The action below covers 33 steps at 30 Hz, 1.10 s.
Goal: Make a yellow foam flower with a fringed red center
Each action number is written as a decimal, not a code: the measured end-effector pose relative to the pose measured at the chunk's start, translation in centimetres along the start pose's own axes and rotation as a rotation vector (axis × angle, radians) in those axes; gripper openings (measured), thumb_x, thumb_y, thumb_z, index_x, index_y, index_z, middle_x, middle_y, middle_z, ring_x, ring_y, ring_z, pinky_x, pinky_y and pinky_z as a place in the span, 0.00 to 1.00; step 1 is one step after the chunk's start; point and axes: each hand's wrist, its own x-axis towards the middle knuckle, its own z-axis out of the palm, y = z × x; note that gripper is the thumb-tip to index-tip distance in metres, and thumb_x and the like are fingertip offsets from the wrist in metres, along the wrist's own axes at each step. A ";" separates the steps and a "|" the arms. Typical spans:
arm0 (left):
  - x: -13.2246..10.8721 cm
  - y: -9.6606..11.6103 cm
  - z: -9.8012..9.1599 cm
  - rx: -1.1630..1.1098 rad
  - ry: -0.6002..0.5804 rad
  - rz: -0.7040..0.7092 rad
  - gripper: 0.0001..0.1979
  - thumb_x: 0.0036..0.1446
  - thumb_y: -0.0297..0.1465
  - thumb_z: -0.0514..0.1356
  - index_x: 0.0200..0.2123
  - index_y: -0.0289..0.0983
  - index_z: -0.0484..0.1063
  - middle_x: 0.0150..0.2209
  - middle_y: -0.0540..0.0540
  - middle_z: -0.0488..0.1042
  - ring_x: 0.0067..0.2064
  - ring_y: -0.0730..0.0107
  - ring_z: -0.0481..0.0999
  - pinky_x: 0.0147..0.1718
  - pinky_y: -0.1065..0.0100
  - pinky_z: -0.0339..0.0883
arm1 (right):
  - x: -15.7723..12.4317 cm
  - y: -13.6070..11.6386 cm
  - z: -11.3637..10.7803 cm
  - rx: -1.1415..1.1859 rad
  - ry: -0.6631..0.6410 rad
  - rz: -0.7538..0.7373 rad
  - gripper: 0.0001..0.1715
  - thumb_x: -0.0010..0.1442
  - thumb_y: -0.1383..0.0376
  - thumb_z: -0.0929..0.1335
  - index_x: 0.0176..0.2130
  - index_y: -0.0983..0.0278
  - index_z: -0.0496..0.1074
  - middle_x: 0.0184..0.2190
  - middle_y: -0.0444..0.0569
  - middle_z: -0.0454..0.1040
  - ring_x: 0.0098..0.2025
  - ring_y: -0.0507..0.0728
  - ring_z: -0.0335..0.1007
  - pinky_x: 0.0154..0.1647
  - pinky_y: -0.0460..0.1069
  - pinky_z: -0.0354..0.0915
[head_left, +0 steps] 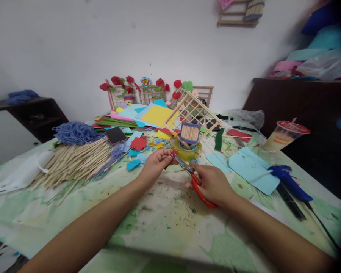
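Bare forearms [85,223] angle over the desk's [170,212] front edge, closest to the camera. Left hand [153,165] has thumb and index finger pinching a tiny scrap of red paper [174,152], roughly mid-desk. Right hand [216,184] has its fingers wrapped around the red handles of the scissors [191,170], blade tips right at the scrap. As for writing, the cup [284,137] near the right edge has a red lid [293,127] and orange print, but it's too blurry to read. Elbow room's decent up front: bare green-and-white cloth [147,231] runs between the arms to the front edge. Toward the left edge it's piled with sticks [76,159] and purple-blue yarn [75,132]. Right side has light blue paper [252,170] and a blue glue gun [291,182], cord [324,223] trailing toward the right edge. Farther back, a tilted stick frame [190,132] and coloured sheets [159,115] crowd things toward the back edge.
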 end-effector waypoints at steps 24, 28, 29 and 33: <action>0.1 -0.3 -0.1 -0.039 -0.015 0.013 0.10 0.52 0.35 0.63 0.34 0.36 0.70 0.27 0.48 0.77 0.29 0.73 0.73 0.29 0.72 0.61 | -0.1 0.4 0.4 -0.042 0.077 -0.026 0.32 0.56 0.46 0.64 0.52 0.65 0.68 0.34 0.52 0.78 0.33 0.59 0.74 0.31 0.48 0.61; 0.1 -0.2 0.0 -0.035 -0.024 0.008 0.10 0.52 0.35 0.62 0.34 0.35 0.70 0.27 0.47 0.77 0.29 0.73 0.73 0.29 0.72 0.60 | -0.1 0.4 0.5 -0.049 0.084 -0.035 0.32 0.56 0.47 0.63 0.52 0.65 0.69 0.32 0.52 0.78 0.32 0.59 0.74 0.30 0.48 0.60; 0.1 -0.2 0.0 -0.033 -0.029 0.007 0.10 0.52 0.35 0.62 0.34 0.35 0.70 0.28 0.47 0.77 0.29 0.73 0.73 0.29 0.72 0.60 | -0.1 0.4 0.5 -0.046 0.088 -0.038 0.32 0.57 0.47 0.63 0.52 0.65 0.69 0.33 0.52 0.78 0.32 0.59 0.74 0.30 0.48 0.60; 0.2 -0.1 0.0 -0.023 -0.039 0.008 0.10 0.53 0.36 0.62 0.35 0.35 0.71 0.28 0.47 0.77 0.29 0.73 0.73 0.29 0.72 0.60 | -0.1 0.6 0.6 -0.030 0.092 -0.046 0.33 0.57 0.47 0.63 0.53 0.66 0.68 0.34 0.53 0.78 0.31 0.58 0.74 0.30 0.48 0.60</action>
